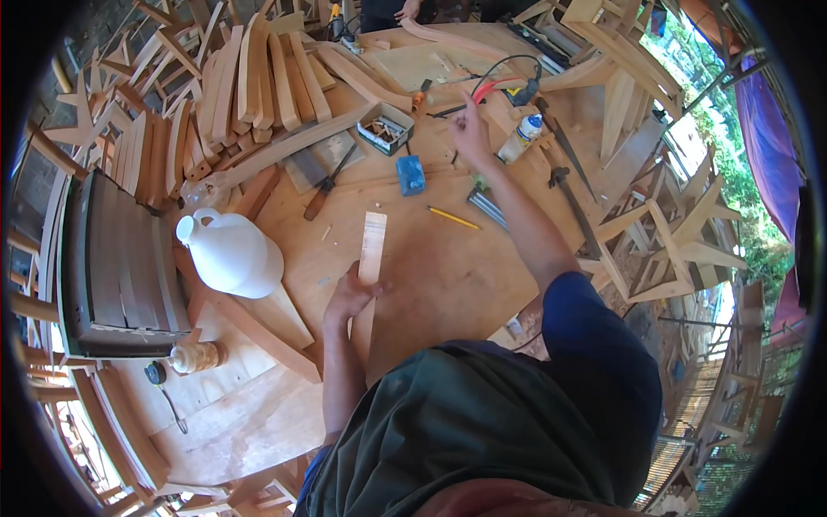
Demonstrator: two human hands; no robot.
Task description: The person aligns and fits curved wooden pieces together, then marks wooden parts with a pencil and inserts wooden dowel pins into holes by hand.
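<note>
My left hand (350,297) is wrapped round a pale wooden piece (373,246) that stands out above the tabletop, with dark lines across its upper end. Stretched out to the far side of the table is my right hand (470,136), its index finger extended and the other fingers partly curled. I see nothing held in it. Beside that wrist lies a white glue bottle (521,140) with a blue cap. A yellow pencil (453,217), a blue block-shaped item (411,175) and an open box of small parts (385,128) lie between my hands.
A white jug (231,252) stands at left, near a wood-handled tool (320,200). Curved wooden parts (258,77) are piled behind. A bar clamp (575,211) and a corded tool (524,91) lie at right. Another person's hand (408,9) shows at the far edge.
</note>
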